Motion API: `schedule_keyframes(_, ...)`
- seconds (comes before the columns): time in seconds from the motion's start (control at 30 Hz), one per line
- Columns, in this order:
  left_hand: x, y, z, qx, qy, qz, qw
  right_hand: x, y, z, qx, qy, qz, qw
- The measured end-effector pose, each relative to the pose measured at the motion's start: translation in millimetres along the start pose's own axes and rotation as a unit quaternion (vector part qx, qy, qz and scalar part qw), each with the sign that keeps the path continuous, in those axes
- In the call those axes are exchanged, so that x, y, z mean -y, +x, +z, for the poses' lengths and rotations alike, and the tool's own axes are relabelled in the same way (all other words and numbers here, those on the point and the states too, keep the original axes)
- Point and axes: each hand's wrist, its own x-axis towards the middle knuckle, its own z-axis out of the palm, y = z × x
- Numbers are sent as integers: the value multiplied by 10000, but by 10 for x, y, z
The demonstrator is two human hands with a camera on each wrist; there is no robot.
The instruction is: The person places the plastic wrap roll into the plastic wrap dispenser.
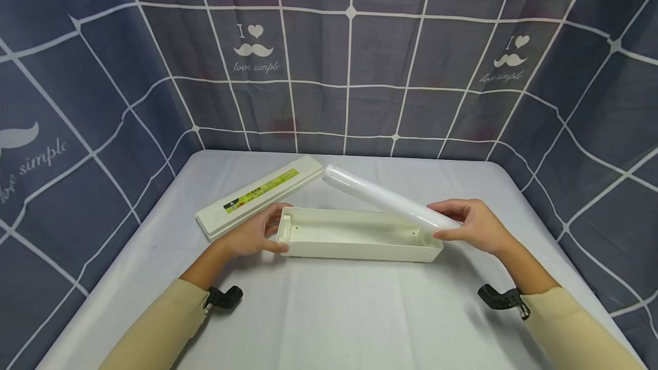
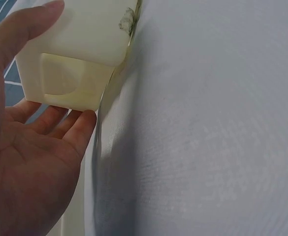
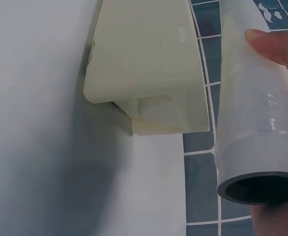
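Note:
A long cream box (image 1: 354, 251), open at the top, sits on the white cloth. My left hand (image 1: 253, 232) grips its left end, thumb on the front wall and fingers behind, as the left wrist view also shows. Between thumb and fingers my right hand (image 1: 475, 224) holds a roll of plastic wrap (image 1: 380, 193) near its right end. The roll slants over the box, its far end up and to the left. In the right wrist view the roll's dark hollow core (image 3: 262, 189) shows, beside the box's end (image 3: 158, 115).
The cream lid (image 1: 264, 190) with a green and yellow label lies slanted behind the box at the left. White cloth (image 1: 349, 313) covers the table. Dark checked curtains (image 1: 319, 107) stand around the back and sides.

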Motion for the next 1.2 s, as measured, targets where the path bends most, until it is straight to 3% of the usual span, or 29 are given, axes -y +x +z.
schedule_keyframes(0.6, -28, -11, 10, -8, 68, 80, 9999, 74, 233, 36, 750, -4, -379, 9965)
schedule_keyframes(1.2, -26, -21, 11, -16, 59, 124, 9999, 168, 427, 124, 1601, 301, -291, 9862)
